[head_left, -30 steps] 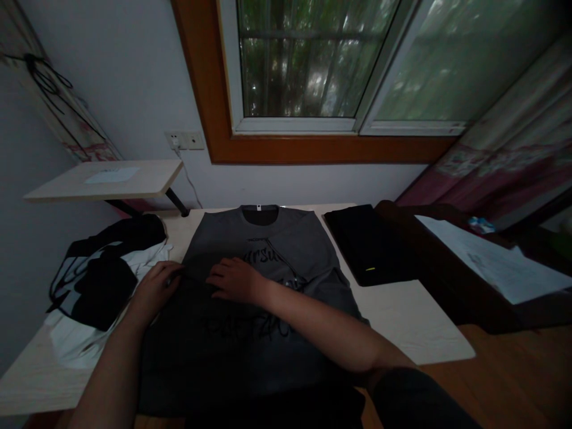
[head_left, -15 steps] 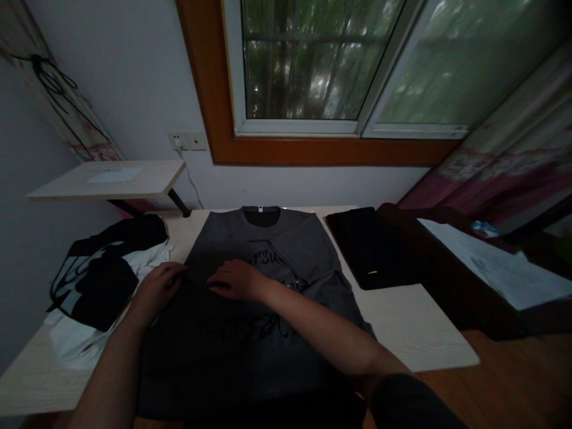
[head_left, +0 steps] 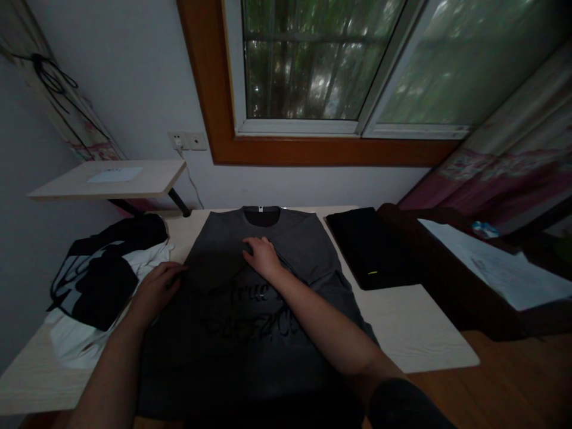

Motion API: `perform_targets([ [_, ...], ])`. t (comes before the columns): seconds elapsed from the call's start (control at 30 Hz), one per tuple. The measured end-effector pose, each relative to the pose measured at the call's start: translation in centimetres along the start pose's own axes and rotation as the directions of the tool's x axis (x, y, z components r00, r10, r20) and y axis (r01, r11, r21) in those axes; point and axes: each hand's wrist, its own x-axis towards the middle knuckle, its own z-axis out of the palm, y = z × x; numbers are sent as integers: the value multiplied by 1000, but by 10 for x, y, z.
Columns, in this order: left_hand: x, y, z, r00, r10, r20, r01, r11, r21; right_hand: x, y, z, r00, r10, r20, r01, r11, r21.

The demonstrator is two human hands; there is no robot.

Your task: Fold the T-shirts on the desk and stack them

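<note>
A dark grey T-shirt (head_left: 223, 363) with black lettering lies spread on the table, its collar toward the window. My right hand (head_left: 263, 256) rests on the chest below the collar, fingers stretched out and holding nothing. At the shirt's left edge, my left hand (head_left: 157, 291) lies with its fingers bent over the fabric and its thumb apart from them. My forearm hides part of the lettering. Some creases run along the shirt's right side.
A heap of black and white clothes (head_left: 107, 286) lies on the left, below a small raised shelf (head_left: 165, 176). Right of the shirt sits a flat, folded black cloth (head_left: 361, 244) with a yellow mark. The pale table (head_left: 420, 333) ends at the right, beside dark furniture bearing a whitish sheet (head_left: 482, 262).
My right hand has moved up and right across the shirt, from its middle toward the collar. My left hand stays at the left edge.
</note>
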Motion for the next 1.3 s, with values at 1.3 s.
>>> perform_targets([
  [1.3, 174, 41, 33, 966, -229, -116, 256, 892, 373, -4, 9, -5, 996, -86, 0, 86, 989, 124],
])
